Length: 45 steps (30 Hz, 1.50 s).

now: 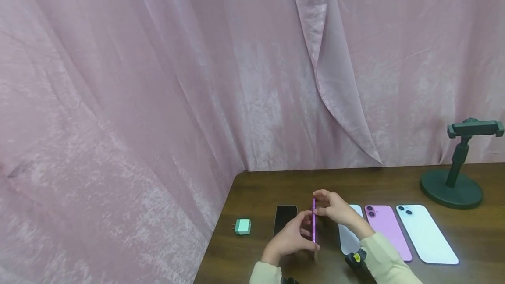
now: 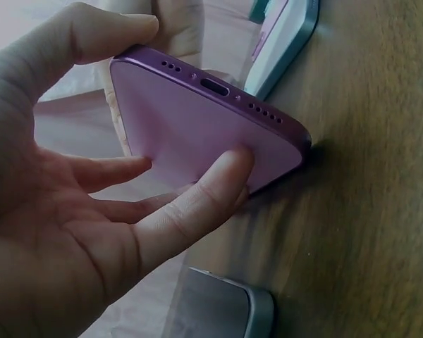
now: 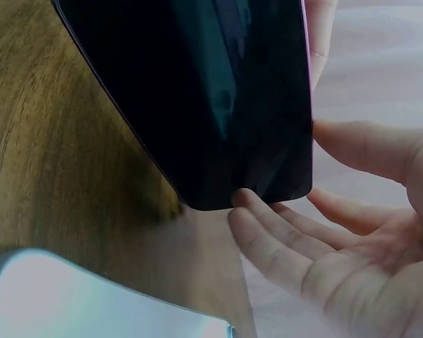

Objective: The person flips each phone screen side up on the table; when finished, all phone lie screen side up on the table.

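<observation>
Two hands hold one purple phone (image 1: 314, 227) up on its long side above the desk (image 1: 252, 189), with its back to the left and its dark screen to the right. The left hand (image 1: 289, 235) pinches the near end, thumb over the end and fingers on the back. The right hand (image 1: 335, 208) pinches the far end by its corner with the thumb and fingertips. The phone looks smooth, so it could slip if the fingers get too loose. If one hand let go too soon, it might tip and bump the black phone (image 1: 285, 217) or the pale blue phone (image 1: 348, 240). The right sleeve (image 1: 380, 253) is close to the pink phone (image 1: 388, 231), so a quick pull back could push it. From above, only the purple phone's thin edge shows, and I can't tell if its low side touches the desk. Its top part is cut off in the right wrist view. The left hand hides some of the black phone, and the right arm covers some of the pale blue one.
</observation>
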Motion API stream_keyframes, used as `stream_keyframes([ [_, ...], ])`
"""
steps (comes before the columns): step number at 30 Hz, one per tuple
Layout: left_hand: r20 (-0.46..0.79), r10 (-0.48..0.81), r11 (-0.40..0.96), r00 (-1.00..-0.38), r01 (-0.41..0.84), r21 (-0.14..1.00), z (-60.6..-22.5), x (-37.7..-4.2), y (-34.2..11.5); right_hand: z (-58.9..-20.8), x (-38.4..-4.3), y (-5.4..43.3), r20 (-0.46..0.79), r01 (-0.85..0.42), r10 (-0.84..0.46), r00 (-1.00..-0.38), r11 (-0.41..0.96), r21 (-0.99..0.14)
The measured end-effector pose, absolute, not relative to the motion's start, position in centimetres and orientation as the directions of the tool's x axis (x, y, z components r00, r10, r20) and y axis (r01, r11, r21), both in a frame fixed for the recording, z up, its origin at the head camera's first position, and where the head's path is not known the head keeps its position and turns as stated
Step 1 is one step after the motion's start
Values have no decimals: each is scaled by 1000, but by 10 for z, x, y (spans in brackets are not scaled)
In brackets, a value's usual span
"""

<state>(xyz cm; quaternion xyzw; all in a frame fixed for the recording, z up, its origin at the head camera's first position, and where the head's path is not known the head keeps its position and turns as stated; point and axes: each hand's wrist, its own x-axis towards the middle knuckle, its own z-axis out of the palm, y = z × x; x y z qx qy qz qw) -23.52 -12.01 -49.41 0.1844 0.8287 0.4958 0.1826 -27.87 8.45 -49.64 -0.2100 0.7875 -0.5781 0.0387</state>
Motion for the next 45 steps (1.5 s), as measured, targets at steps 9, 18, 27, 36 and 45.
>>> stream_keyframes([
  [9, -121, 513, 377, -850, 96, 921, -496, -238, -125, -499, -274, 78, 103, -194, -376, -921, 213, -957],
  [18, -88, 568, 332, -818, 130, 934, -493, -239, -126, -500, -271, 74, 13, -103, -321, -947, 264, -959],
  [27, -74, 586, 306, -807, 135, 943, -492, -240, -128, -501, -268, 66, -24, -63, -248, -969, 337, -939],
  [36, -90, 542, 361, -836, 134, 923, -491, -242, -127, -503, -270, 65, -24, -66, -218, -976, 394, -917],
  [45, -110, 486, 433, -867, 130, 892, -494, -239, -130, -513, -271, 63, -28, -55, -185, -982, 427, -902],
])
